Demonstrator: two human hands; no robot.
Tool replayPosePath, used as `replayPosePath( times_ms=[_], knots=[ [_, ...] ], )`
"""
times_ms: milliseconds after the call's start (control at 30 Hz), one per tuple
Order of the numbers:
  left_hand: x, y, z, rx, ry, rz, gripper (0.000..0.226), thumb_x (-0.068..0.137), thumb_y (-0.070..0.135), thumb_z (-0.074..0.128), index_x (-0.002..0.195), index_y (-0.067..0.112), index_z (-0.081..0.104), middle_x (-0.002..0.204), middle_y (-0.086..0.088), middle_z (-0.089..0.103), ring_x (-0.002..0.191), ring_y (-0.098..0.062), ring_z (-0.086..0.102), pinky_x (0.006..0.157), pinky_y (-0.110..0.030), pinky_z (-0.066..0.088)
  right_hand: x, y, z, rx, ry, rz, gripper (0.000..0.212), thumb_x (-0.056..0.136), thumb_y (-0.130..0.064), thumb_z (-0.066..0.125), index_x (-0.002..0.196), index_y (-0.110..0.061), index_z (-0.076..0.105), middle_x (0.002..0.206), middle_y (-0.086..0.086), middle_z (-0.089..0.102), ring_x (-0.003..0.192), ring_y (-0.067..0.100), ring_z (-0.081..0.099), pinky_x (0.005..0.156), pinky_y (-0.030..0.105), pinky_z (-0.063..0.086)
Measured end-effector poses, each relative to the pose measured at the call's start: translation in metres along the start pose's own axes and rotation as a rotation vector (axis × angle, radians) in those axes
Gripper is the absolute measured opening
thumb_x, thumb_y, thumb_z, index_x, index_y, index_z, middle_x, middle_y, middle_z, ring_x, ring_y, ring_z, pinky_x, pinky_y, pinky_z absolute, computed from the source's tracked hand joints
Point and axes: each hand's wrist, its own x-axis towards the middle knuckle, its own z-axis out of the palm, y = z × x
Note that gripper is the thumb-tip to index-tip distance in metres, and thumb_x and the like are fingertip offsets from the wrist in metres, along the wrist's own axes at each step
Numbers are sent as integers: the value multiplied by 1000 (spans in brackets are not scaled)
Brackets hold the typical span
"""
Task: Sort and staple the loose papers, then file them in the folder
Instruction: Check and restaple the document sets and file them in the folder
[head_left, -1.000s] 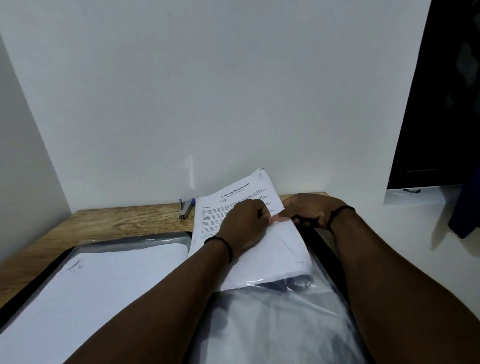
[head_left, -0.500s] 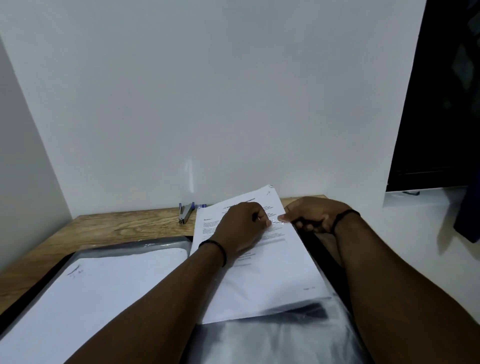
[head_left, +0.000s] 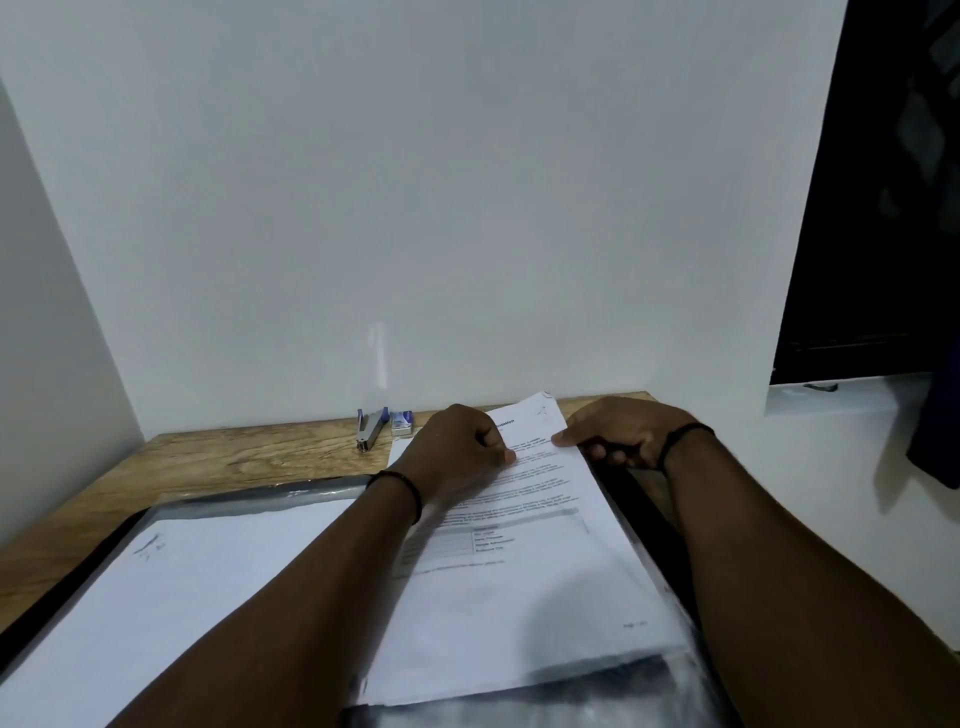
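Observation:
An open black folder (head_left: 644, 514) with clear plastic sleeves lies on the wooden desk (head_left: 234, 457). The printed papers (head_left: 530, 582) lie on its right side, their lower part under the glossy sleeve. My left hand (head_left: 457, 457) sits on the top of the papers with its fingers curled, gripping them. At the right edge, my right hand (head_left: 623, 431) pinches the same papers, thumb on top. A blank white sheet (head_left: 182, 582) fills the left sleeve.
A small blue and silver stapler (head_left: 370, 431) and a staple box (head_left: 402, 422) lie at the back of the desk by the white wall. A dark opening (head_left: 883, 208) and a hanging dark cloth (head_left: 935, 431) are on the right.
The printed papers have slid down toward me, further into the right sleeve, and now lie flat instead of curled. Both hands stayed on their top end.

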Motion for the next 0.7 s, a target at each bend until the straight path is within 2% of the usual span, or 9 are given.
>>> replayPosePath(
  times_ms=[67, 133, 200, 300, 400, 467, 533, 633, 700],
  knots=[
    [-1, 1, 2, -18, -2, 5, 37, 83, 21, 77, 55, 17, 54, 50, 11, 55, 45, -2, 46, 51, -18, 38, -1, -3, 1, 6, 33, 33, 25, 82, -36, 75, 72, -16, 63, 52, -3, 50, 41, 9, 29, 44, 22, 18],
    [-1, 1, 2, -33, -4, 15, 34, 83, 20, 77, 57, 16, 56, 58, 5, 62, 49, -3, 49, 56, -19, 41, 3, -4, 8, 17, 118, 5, 38, 84, -41, 74, 59, -17, 57, 49, -1, 49, 37, 10, 30, 40, 19, 22],
    [-1, 0, 3, -49, -4, 15, 34, 83, 20, 78, 56, 16, 57, 66, -3, 68, 54, -3, 52, 60, -22, 44, 10, -5, 18, 79, 186, -71, 46, 86, -38, 75, 54, -14, 52, 48, 1, 49, 38, 13, 38, 43, 20, 30],
    [0, 0, 3, -66, 12, 20, 34, 81, 18, 79, 56, 18, 57, 68, 1, 68, 58, -4, 55, 63, -24, 45, 17, -3, 22, 124, 229, -159, 29, 84, -21, 78, 65, -6, 62, 61, 5, 63, 51, 16, 56, 53, 21, 40],
    [1, 0, 1, -65, 17, 23, 29, 81, 17, 78, 59, 15, 60, 70, 3, 69, 62, -3, 56, 66, -24, 46, 16, -3, 15, 56, 193, -134, 18, 80, -19, 80, 80, -3, 73, 76, 7, 72, 59, 14, 62, 54, 17, 45],
    [1, 0, 0, -64, 8, 25, 30, 81, 17, 79, 58, 15, 60, 62, 11, 61, 54, 4, 51, 60, -20, 43, 12, -2, 8, 44, 71, -73, 18, 76, -24, 82, 70, -10, 73, 70, 11, 68, 55, 17, 55, 54, 22, 41],
    [1, 1, 0, -65, -4, 36, 34, 82, 17, 79, 56, 17, 58, 56, 14, 58, 49, 6, 50, 57, -17, 39, 10, -1, 3, -24, -48, -36, 30, 81, -26, 78, 56, -18, 62, 53, 3, 48, 45, 12, 34, 44, 21, 25],
    [1, 0, 0, -55, -6, 32, 37, 82, 18, 79, 54, 21, 56, 53, 15, 58, 51, 5, 52, 59, -23, 46, 6, -2, 2, -37, -76, -55, 25, 87, -30, 73, 68, -20, 61, 53, -2, 42, 40, 8, 27, 37, 19, 19],
    [2, -2, 0, -6, 17, 52, 35, 80, 23, 80, 54, 24, 58, 61, 14, 62, 66, -5, 61, 73, -34, 54, 8, -1, 8, 44, -8, -117, 23, 88, -31, 72, 70, -19, 66, 54, -2, 47, 40, 8, 30, 39, 19, 23]
  ],
)
